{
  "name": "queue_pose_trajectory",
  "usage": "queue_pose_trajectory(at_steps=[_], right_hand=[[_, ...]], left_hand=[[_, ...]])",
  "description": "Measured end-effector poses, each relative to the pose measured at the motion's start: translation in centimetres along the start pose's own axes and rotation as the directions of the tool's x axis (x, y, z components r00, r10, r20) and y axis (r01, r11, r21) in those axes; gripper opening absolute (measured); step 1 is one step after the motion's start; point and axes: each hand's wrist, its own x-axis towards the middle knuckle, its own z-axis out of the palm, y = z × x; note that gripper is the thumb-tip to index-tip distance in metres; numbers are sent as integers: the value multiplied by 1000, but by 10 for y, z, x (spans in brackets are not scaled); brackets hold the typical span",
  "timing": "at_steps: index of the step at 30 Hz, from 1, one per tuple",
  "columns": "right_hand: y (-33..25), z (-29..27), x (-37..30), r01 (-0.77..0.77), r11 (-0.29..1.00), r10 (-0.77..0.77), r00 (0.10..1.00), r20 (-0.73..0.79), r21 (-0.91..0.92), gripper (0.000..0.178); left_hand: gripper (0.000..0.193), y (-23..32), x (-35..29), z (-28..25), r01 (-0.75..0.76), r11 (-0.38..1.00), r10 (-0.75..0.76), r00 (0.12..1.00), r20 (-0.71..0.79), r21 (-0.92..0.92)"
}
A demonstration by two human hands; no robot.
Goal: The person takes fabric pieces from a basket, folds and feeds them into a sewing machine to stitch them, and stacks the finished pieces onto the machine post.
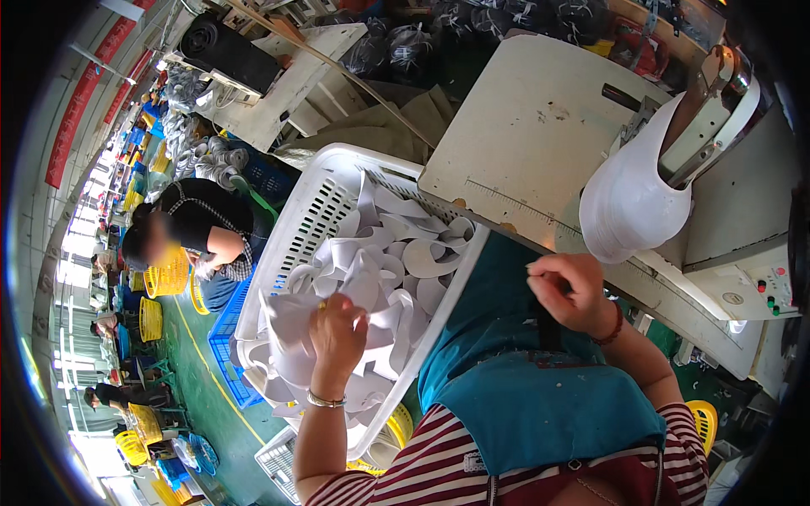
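My left hand (339, 333) is over a white plastic basket (329, 160), its fingers closed on a white curved piece (289, 325) that looks smeared by motion. Many similar thin white pieces (426, 257) lie loosely heaped in the basket around it. To the right, my right hand (569, 291) hovers in front of my teal apron (548, 413) with its fingers curled in; nothing shows between them. Beyond that hand, a nested stack of white cup-shaped pieces (633, 207) hangs on the metal arm (717, 110) of a machine.
A pale machine table (540, 126) with a ruler strip adjoins the basket's right side. Coloured buttons (769, 295) sit on the machine at far right. A blue crate (226, 337) stands left of the basket. Farther left, a person (211, 228) bends near yellow baskets (167, 271).
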Motion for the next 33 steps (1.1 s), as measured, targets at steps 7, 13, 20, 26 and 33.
queue_pose_trajectory(at_steps=[7,13,20,26,33], right_hand=[[-12,58,40,208,977,-212,958,195,42,29],[-7,85,42,-217,902,74,929,361,374,39],[23,79,41,-616,455,436,784,442,643,22],[44,66,18,-750,281,527,642,556,599,22],[42,64,11,-829,358,462,557,690,429,23]], left_hand=[[11,69,45,-38,-396,910,403,914,39,-125],[9,125,86,-90,-604,794,600,797,-72,-70],[23,77,136,-47,-462,829,427,887,-178,-315],[25,19,97,25,-282,930,267,959,-94,-237],[26,39,83,49,-410,862,394,912,-113,-299]])
